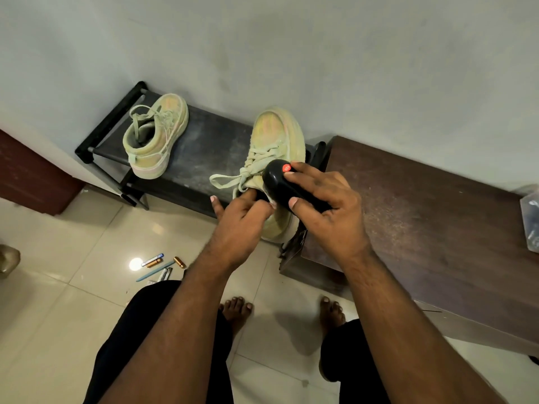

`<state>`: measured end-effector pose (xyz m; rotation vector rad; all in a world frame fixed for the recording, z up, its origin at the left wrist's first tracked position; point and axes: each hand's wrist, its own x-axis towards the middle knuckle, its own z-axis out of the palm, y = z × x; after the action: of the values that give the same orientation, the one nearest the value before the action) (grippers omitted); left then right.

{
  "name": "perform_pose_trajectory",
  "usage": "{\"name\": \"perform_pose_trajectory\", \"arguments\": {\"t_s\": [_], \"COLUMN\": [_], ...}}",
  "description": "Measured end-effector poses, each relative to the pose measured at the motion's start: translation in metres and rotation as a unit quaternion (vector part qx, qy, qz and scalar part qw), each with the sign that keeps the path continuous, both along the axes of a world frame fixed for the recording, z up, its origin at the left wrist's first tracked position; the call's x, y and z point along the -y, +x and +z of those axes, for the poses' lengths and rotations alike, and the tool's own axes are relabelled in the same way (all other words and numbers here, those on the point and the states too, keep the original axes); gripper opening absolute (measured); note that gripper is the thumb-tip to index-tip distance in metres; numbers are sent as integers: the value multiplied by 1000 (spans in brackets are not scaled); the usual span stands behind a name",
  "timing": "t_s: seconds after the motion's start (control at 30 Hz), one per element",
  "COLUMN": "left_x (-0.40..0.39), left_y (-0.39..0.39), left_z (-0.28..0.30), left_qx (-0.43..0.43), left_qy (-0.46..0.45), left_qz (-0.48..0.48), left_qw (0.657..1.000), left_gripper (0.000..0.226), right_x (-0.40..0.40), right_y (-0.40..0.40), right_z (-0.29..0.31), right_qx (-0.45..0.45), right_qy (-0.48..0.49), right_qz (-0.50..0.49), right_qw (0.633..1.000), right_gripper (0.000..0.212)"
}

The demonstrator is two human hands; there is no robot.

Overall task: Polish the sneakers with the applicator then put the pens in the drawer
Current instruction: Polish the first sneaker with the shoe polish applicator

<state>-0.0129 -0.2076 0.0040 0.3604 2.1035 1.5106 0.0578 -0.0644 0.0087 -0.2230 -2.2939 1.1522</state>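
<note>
Home entryway: tiled floor (73, 301), low shoe rack (204, 147), wooden cabinet (423, 223), plain wall (320, 53)

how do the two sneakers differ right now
The left sneaker stands untouched on the black rack; the right sneaker is held by the left hand, while the right hand presses the black applicator to it. The right sneaker's laces trail loose. Both are pale green high-tops.

Pale green sneakers (274, 147) (pink-tinged), black applicator (287, 185) with red sticker (287, 168).
</note>
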Motion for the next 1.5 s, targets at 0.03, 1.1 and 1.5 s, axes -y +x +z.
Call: {"name": "perform_pose_trajectory", "arguments": {"t_s": [0.03, 1.1, 1.5], "left_x": [0, 3, -1], "left_y": [2, -4, 3], "left_z": [1, 5, 1], "left_qx": [-4, 4, -57], "left_qy": [-10, 44, -26], "left_qz": [-12, 12, -23], "left_qw": [1000, 999, 998], "left_gripper": [12, 30, 18], "right_x": [1, -3, 17], "right_y": [-2, 7, -20], "right_z": [-1, -6, -9], "right_qx": [6, 22, 53], "right_qy": [8, -105, -8], "right_qz": [-1, 5, -60], "right_qw": [1000, 994, 997], "right_gripper": [38, 43, 50]}}
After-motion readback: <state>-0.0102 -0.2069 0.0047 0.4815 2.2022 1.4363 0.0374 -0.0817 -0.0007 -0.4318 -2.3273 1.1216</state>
